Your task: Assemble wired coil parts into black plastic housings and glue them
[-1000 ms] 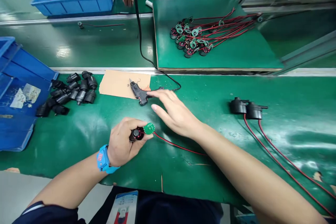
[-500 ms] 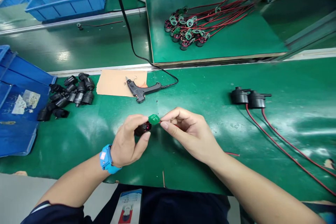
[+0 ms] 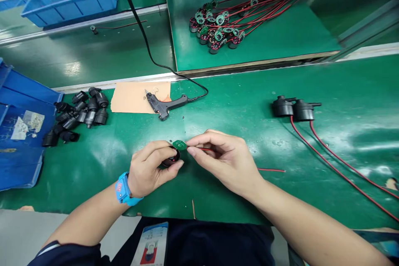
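My left hand [image 3: 149, 171] grips a small black motor part [image 3: 171, 160] just above the green mat [image 3: 218, 124]. A round green circuit board [image 3: 179, 145] sits at the top of that part. My right hand [image 3: 224, 160] pinches the board's right edge with thumb and forefinger, and a thin red wire [image 3: 271, 170] trails from it to the right. On my left wrist is a blue wrist strap [image 3: 124, 189].
A black glue gun [image 3: 163, 104] lies partly on a piece of cardboard [image 3: 132, 96], its cable running back. Black housings [image 3: 77, 114] are heaped at left beside a blue bin [image 3: 21, 133]. Two black housings with red leads [image 3: 293, 108] lie at right. Wired motors [image 3: 218, 31] sit on the rear board.
My right hand left the glue gun and came back to pinch the green board at the part my left hand holds. The view has shifted slightly.
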Motion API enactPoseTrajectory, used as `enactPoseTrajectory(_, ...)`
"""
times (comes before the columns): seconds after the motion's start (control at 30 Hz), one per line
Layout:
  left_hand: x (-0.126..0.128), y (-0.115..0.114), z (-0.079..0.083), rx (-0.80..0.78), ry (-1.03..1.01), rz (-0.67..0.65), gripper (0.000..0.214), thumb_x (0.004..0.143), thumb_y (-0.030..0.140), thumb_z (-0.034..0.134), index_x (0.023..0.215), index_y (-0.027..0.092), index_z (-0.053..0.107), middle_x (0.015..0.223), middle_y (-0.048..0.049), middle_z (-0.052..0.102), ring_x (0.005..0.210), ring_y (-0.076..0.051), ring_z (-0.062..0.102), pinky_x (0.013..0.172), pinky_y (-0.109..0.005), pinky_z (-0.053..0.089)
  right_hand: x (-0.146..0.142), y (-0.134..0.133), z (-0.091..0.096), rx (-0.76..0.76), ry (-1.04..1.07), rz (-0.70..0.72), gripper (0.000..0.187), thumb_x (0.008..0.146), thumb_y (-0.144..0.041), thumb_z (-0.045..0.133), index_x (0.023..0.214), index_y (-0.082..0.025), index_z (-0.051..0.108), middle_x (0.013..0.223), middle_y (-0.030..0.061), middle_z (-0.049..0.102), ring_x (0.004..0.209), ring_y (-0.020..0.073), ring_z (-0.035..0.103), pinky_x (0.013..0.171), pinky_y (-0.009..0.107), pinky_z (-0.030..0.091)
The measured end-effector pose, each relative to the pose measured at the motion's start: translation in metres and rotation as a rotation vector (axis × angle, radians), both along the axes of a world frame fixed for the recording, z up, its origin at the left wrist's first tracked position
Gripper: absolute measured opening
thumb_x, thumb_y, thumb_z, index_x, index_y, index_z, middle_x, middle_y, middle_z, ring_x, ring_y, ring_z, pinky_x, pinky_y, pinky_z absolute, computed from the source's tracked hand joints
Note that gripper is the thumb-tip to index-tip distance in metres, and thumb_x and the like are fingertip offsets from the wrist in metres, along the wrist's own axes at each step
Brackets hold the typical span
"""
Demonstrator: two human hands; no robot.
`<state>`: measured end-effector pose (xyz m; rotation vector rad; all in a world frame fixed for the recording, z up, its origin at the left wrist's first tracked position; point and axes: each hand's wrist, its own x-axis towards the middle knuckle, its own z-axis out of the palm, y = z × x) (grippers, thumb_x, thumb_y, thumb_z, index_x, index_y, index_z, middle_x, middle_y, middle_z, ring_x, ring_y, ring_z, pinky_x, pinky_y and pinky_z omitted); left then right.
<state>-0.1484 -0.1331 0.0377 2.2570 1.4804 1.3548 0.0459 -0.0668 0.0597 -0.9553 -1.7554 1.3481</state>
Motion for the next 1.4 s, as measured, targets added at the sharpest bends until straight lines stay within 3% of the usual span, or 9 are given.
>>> enactPoseTrajectory(0.2, 0.003, -0.004, -0.003, -0.301, -0.195, 0.073, 0.065, 0.083, 0.043, 0.080, 0.136, 0.023, 0.048, 0.097, -0.0030, 0.069, 0.082, -0.015, 0.073, 0.073, -0.028, 0.065, 0.001, -0.001, 0.001, 0.253, -0.067, -0.032, 0.010, 0.087, -0.018, 0.068, 0.092, -0.020, 0.077, 0.064, -0.0020, 0.063, 0.050, 0.0083, 0.048, 0.046, 0.022, 0.039)
enactPoseTrajectory(0.37, 0.000, -0.002, 0.004, -0.322, -0.120, 0.061, 0.042, 0.084, 0.041, 0.079, 0.120, 0.025, 0.069, 0.102, -0.0059, 0.064, 0.090, -0.018, 0.067, 0.077, -0.031, 0.062, 0.002, -0.004, -0.004, 0.727, -0.208, -0.059, 0.013, 0.092, -0.013, 0.065, 0.095, -0.021, 0.075, 0.072, 0.0007, 0.071, 0.058, 0.0104, 0.063, 0.054, 0.023, 0.050)
enactPoseTrajectory(0.47, -0.002, 0.000, 0.005, -0.360, -0.143, 0.080, 0.034, 0.084, 0.039, 0.079, 0.115, 0.024, 0.073, 0.102, -0.0064, 0.061, 0.089, -0.018, 0.065, 0.077, -0.032, 0.061, 0.003, -0.007, -0.008, 0.949, -0.289, -0.063, 0.012, 0.092, -0.012, 0.066, 0.098, -0.018, 0.075, 0.069, 0.0002, 0.071, 0.058, 0.0110, 0.062, 0.055, 0.025, 0.050)
enactPoseTrajectory(0.63, -0.002, 0.000, 0.007, -0.413, -0.122, 0.086, 0.031, 0.086, 0.036, 0.077, 0.115, 0.025, 0.074, 0.101, -0.0061, 0.064, 0.081, -0.016, 0.062, 0.068, -0.029, 0.058, 0.008, -0.009, -0.004, 1.146, -0.397, 0.022, 0.019, 0.092, -0.010, 0.063, 0.108, -0.012, 0.074, 0.075, 0.0031, 0.073, 0.060, 0.0146, 0.061, 0.052, 0.032, 0.046)
enactPoseTrajectory(0.77, -0.001, 0.001, 0.006, -0.540, -0.287, -0.009, 0.030, 0.090, 0.029, 0.072, 0.120, 0.025, 0.071, 0.111, -0.0076, 0.070, 0.078, -0.014, 0.067, 0.064, -0.025, 0.060, 0.008, -0.010, 0.003, 1.269, -0.523, 0.038, 0.023, 0.096, -0.010, 0.055, 0.102, -0.016, 0.076, 0.077, 0.0011, 0.075, 0.061, 0.0133, 0.059, 0.054, 0.031, 0.044)
enactPoseTrajectory(0.93, -0.001, 0.002, 0.008, -0.712, -0.533, -0.138, 0.035, 0.092, 0.021, 0.066, 0.127, 0.021, 0.066, 0.120, -0.0101, 0.071, 0.089, -0.018, 0.072, 0.077, -0.029, 0.064, 0.006, -0.014, 0.005, 1.338, -0.610, 0.028, 0.019, 0.093, -0.011, 0.061, 0.103, -0.015, 0.077, 0.079, 0.0011, 0.077, 0.062, 0.0126, 0.058, 0.054, 0.030, 0.042)
enactPoseTrajectory(1.07, -0.001, 0.003, 0.011, -0.848, -0.605, -0.094, 0.023, 0.095, 0.026, 0.062, 0.117, 0.020, 0.067, 0.118, -0.0096, 0.072, 0.112, -0.024, 0.068, 0.088, -0.033, 0.061, 0.004, -0.016, 0.003, 1.346, -0.603, 0.024, 0.016, 0.092, -0.011, 0.063, 0.101, -0.012, 0.077, 0.078, 0.0020, 0.076, 0.062, 0.0136, 0.059, 0.055, 0.031, 0.041)
enactPoseTrajectory(1.23, 0.001, 0.006, 0.008, -0.909, -0.766, -0.081, 0.019, 0.092, 0.024, 0.066, 0.110, 0.017, 0.065, 0.121, -0.0097, 0.072, 0.114, -0.022, 0.067, 0.088, -0.031, 0.058, 0.011, -0.008, 0.000, 1.167, -0.575, 0.023, 0.020, 0.093, -0.018, 0.069, 0.111, -0.012, 0.073, 0.086, 0.0029, 0.078, 0.069, 0.0156, 0.065, 0.062, 0.032, 0.046)
enactPoseTrajectory(1.4, 0.003, 0.008, 0.007, -0.873, -0.790, -0.004, 0.020, 0.088, 0.020, 0.067, 0.107, 0.016, 0.065, 0.121, -0.0100, 0.072, 0.114, -0.021, 0.067, 0.085, -0.029, 0.058, 0.013, -0.006, 0.001, 1.059, -0.574, 0.026, 0.009, 0.091, -0.020, 0.074, 0.097, -0.014, 0.074, 0.071, -0.0010, 0.074, 0.060, 0.0121, 0.064, 0.059, 0.030, 0.047)
